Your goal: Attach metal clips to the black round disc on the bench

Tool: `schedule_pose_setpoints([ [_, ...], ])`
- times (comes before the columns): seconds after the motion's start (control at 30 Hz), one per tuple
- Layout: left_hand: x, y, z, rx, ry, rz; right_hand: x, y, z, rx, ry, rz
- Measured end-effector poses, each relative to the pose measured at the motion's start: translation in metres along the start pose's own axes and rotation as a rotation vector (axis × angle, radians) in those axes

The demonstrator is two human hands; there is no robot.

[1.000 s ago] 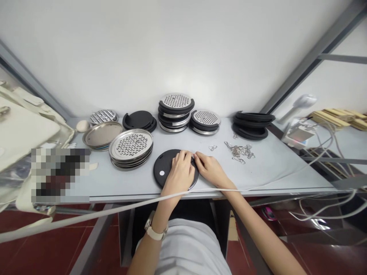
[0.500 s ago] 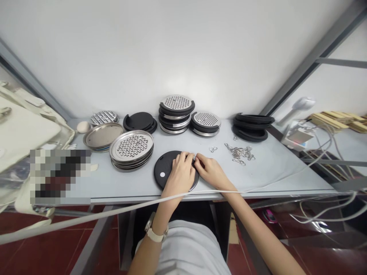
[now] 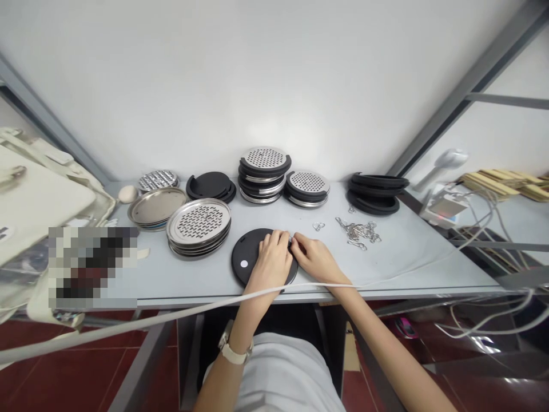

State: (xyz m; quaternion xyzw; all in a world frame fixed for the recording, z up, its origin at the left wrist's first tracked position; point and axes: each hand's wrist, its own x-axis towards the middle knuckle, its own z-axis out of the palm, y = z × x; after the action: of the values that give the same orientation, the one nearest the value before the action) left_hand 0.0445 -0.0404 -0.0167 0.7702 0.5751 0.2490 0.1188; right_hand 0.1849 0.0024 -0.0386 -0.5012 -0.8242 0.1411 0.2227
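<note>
A black round disc (image 3: 245, 249) with a white dot lies near the table's front edge. My left hand (image 3: 272, 257) rests across its right half, fingers bent together toward the far right rim. At that rim my right hand (image 3: 315, 254) is closed in a pinch on a small metal piece, probably a clip; only a glint shows between the fingertips. To the right of my hands lies a pile of metal clips (image 3: 359, 232), with a smaller pair of clips (image 3: 318, 226) apart from it. Left of the disc stands a stack of metal grater plates (image 3: 199, 223).
Behind stand a tall stack of black-rimmed graters (image 3: 265, 171), a shorter grater stack (image 3: 307, 187), black discs (image 3: 210, 186) and black rings (image 3: 377, 194). Plain metal plates (image 3: 156, 206) lie at left beside a cream bag (image 3: 47, 200). A white cable (image 3: 171, 319) crosses in front, over my forearms.
The view has shifted slightly. Both hands stay at the disc's right rim, with hardly any visible movement of the fingers.
</note>
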Motion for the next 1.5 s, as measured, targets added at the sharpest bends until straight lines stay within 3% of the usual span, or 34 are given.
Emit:
schedule_pose_setpoints([
  [1.5, 0.0011, -0.0009, 0.0003, 0.004, -0.004, 0.01, -0.0014, -0.0033, -0.0011, 0.045, 0.085, 0.013],
])
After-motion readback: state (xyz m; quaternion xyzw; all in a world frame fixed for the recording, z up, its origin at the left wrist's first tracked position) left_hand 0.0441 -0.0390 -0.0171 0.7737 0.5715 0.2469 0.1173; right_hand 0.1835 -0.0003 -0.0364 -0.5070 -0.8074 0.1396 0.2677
